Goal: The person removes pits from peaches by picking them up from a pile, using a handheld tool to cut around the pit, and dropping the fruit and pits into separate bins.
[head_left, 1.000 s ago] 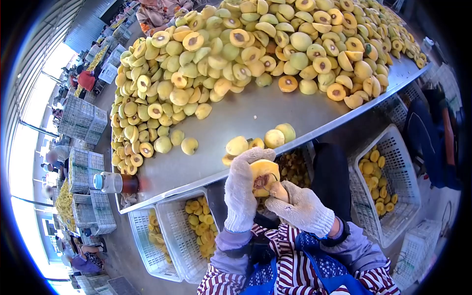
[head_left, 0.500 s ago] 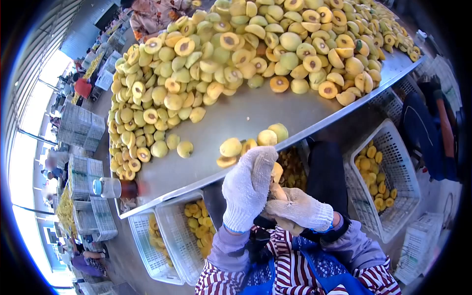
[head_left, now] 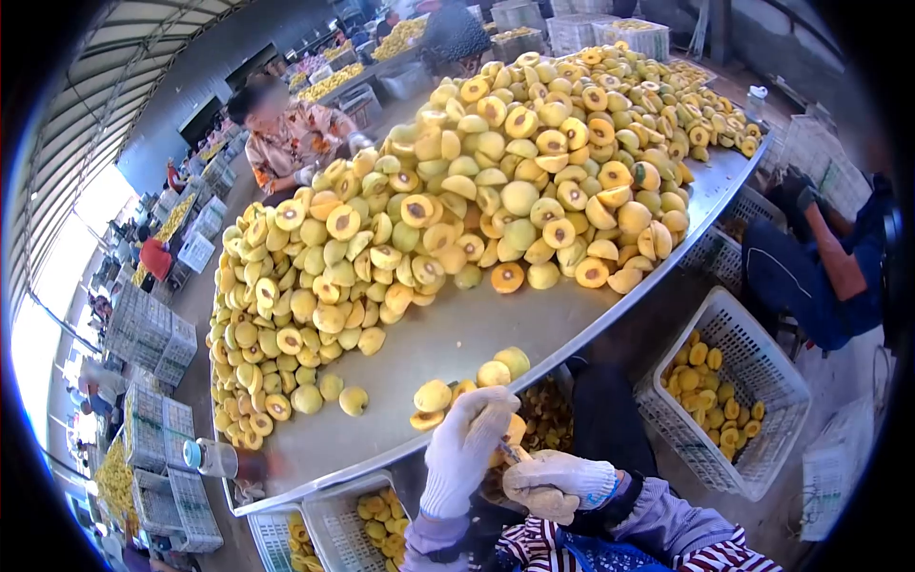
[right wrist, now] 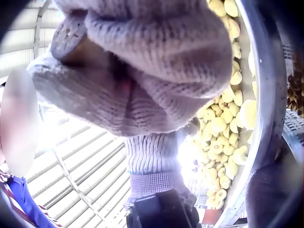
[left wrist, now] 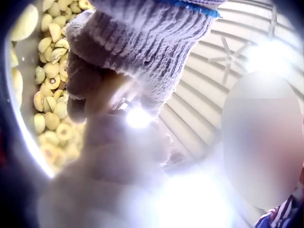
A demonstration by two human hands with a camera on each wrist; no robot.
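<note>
A right hand in a white knit glove (head_left: 560,484) grips a short, tan-handled tool (right wrist: 70,42) at a yellow fruit piece (head_left: 516,431), which the white-gloved left hand (head_left: 465,453) holds by the silvery metal table (head_left: 405,367); beyond spreads a large heap of yellow-green, mostly halved fruits (head_left: 477,195).

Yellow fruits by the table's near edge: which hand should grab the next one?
Probably the left hand: it is nearer those fruits, though it would first let go of the fruit piece it holds. The right hand grips a tool's handle.
</note>
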